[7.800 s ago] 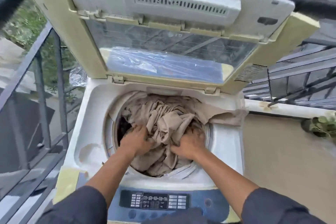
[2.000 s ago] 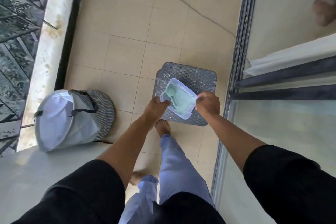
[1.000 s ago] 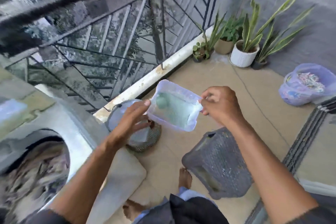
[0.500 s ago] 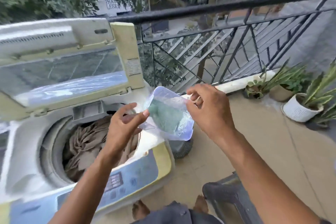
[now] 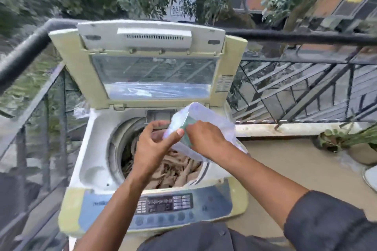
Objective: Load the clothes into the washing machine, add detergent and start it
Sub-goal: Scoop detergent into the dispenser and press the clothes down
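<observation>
Head view, the only one. Washing machine [image 5: 98, 149] on a balcony, lid [image 5: 151, 63] propped up and back, control panel [image 5: 165, 204] on the near edge. Drum already loaded with beige clothes [image 5: 175, 171]; loading looks done.

Detergent step in hand. Translucent detergent container [image 5: 206, 118] held above the drum's right rear, just in front of the small dispenser tray [image 5: 159, 115] at the back rim. Greenish contents [image 5: 188, 126] visible through the wall; powder or scoop, cannot tell through the blur.

Left hand [image 5: 151, 149]: fingers curled round the container's near-left corner, thumb pressed on its edge. Right hand [image 5: 206, 140]: fingers pinching at the rim or something at the opening; exact contact point smeared, cannot tell whether scoop or wall.

Orientation: container tipped, long axis running from upper right down toward lower left, open mouth facing left and down toward the drum.

Next move, as a judgement: more tilt or a scoop-out to get detergent onto the clothes or into the tray, then container set aside, lid down, start via the panel. Needs a steady pour angle; risk of spilling powder on the top deck or overdosing if tipped too fast.

Railing [image 5: 306, 36] behind, potted plant [image 5: 334, 140] on the floor at right.
</observation>
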### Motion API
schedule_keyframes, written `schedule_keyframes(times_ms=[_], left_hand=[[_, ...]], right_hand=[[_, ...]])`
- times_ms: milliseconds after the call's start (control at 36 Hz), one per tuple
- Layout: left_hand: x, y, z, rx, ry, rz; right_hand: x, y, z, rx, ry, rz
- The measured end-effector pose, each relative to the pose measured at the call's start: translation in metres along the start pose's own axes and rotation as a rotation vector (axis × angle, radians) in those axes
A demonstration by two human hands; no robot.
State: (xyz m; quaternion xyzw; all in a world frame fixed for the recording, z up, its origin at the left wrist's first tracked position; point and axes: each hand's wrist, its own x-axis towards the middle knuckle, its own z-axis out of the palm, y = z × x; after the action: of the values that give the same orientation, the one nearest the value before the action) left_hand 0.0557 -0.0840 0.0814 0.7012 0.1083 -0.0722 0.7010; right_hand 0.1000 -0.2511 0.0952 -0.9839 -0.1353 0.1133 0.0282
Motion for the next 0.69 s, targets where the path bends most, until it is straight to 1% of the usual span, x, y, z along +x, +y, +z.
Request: schedule_keyframes(times_ms=[83, 167, 222, 278, 333, 417, 528, 694], left_hand=[[0.003, -0.003, -0.013, 0.043, 0.040, 0.003], [0.007, -0.008, -0.024, 0.039, 0.058, -0.012], [0.009, -0.010, -0.031, 0.026, 0.077, -0.024], [0.011, -0.011, -0.036, 0.023, 0.090, -0.035], [0.012, -0.011, -0.041, 0.012, 0.099, -0.047], [0.014, -0.011, -0.046, -0.021, 0.114, -0.059], [0.017, -0.010, -0.051, -0.012, 0.127, -0.057], [0.022, -0.010, -0.055, 0.002, 0.135, -0.068]], right_hand=[[0.010, -0.013, 0.010, 0.047, 0.047, -0.033], [0.019, -0.025, 0.011, 0.032, -0.007, -0.057], [0.024, -0.032, 0.011, 0.045, -0.051, -0.017], [0.031, -0.039, 0.012, 0.087, -0.025, 0.047], [0.035, -0.044, 0.010, 0.131, 0.006, 0.068], [0.037, -0.049, 0.005, 0.121, -0.109, 0.005], [0.039, -0.049, 0.002, 0.090, -0.091, -0.061], [0.046, -0.049, 0.004, 0.020, -0.131, -0.069]])
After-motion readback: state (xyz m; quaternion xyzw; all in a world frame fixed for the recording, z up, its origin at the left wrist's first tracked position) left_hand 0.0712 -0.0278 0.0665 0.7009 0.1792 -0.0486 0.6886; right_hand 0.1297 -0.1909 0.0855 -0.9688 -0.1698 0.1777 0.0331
